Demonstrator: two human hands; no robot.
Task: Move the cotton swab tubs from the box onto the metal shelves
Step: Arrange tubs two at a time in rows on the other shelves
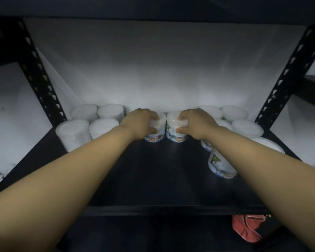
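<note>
While both bare arms reach deep over the smooth black metal shelf (153, 179), the left hand (138, 122) wraps one round, white-lidded cotton swab tub (155, 132) and the right hand (194, 122) clasps its twin (173, 131), side by side near the back edge among other cylindrical tubs (102, 113).

Each hand's grip (left (140, 122), right (194, 122)) apparently clasps a tub (157, 131) on the shelf (153, 179).
</note>
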